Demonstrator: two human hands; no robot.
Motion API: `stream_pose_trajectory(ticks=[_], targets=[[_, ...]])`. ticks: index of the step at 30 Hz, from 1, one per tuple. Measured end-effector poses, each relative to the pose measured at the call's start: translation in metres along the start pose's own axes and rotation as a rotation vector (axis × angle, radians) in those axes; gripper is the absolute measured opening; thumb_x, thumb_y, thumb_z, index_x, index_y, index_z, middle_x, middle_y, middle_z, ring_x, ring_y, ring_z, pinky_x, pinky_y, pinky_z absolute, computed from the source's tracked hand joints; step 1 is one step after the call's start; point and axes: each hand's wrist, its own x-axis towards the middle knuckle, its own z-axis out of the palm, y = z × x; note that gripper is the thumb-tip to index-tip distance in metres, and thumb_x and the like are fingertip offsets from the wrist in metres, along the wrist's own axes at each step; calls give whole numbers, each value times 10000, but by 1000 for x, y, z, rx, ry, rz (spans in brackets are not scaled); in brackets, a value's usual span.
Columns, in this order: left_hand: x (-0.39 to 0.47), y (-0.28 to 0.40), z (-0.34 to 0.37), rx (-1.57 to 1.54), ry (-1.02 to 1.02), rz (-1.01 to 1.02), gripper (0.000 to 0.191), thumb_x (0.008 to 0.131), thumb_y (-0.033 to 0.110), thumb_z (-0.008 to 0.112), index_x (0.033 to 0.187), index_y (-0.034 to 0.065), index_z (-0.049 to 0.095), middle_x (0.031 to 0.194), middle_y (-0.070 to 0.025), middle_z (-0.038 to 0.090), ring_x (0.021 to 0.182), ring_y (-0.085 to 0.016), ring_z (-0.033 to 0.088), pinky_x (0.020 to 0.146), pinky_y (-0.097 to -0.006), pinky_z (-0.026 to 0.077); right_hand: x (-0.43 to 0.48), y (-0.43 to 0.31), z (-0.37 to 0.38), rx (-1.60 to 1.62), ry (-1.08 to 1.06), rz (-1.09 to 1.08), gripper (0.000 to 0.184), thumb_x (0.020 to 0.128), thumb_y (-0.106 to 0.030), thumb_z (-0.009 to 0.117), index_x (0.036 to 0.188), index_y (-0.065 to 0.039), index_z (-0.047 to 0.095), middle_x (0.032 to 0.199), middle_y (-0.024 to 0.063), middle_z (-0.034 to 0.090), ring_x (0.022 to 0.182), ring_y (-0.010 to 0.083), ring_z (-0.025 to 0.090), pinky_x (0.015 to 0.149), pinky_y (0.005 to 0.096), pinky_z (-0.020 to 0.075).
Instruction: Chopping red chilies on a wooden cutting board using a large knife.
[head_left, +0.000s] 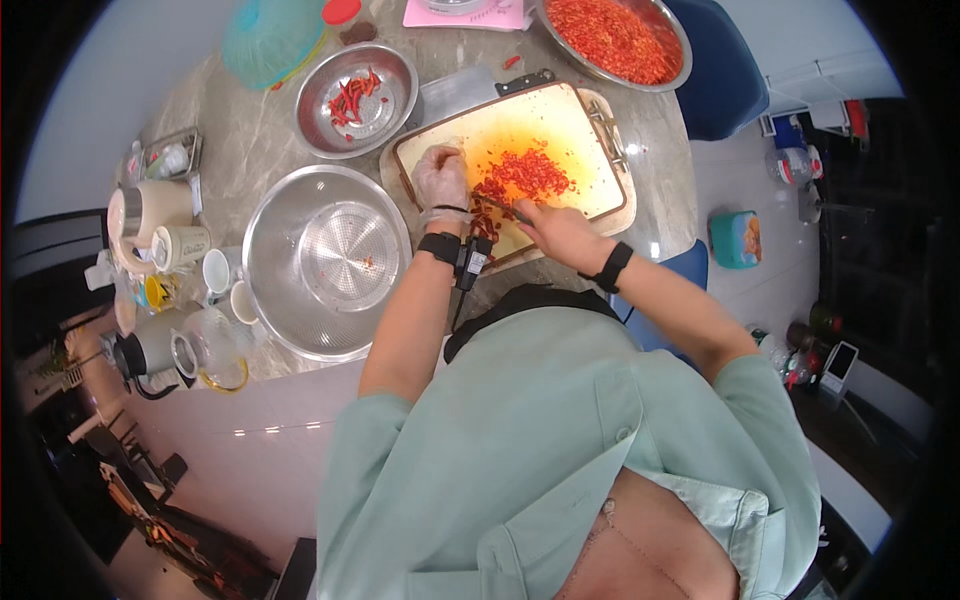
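My right hand (564, 232) grips the handle of a knife (501, 204) whose dark blade points left over the cutting board (592, 161). Beside the blade is my left hand (442, 178), in a clear plastic glove, its fingers curled over the board's left part; whether they hold anything is hidden. Chopped red chilies (534, 172) lie spread across the middle of the board. Larger, darker chili pieces (486, 223) sit nearer my body, between my left wrist and the knife. Orange-yellow juice stains the pale board.
A steel bowl (315, 112) with whole red chilies and a large steel colander (259, 247) stand left. A cleaver (457, 90) lies behind the board. Beyond, a steel basin (559, 49) holds chopped chilies. Cups and a glass pitcher (210, 345) crowd the table's left edge.
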Motion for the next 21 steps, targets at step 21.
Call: stream_pose_trajectory(ticks=[21], targets=[[-12,-1,8,361,32,81,111,805,10,548,854,17,647,829,-73,661,772,-140,600,732,-248,457,-9,18,16,-154,-10,-41,259,913,-264,473,1109,-98,440,700,161,575,591,338,602,489,420,474]])
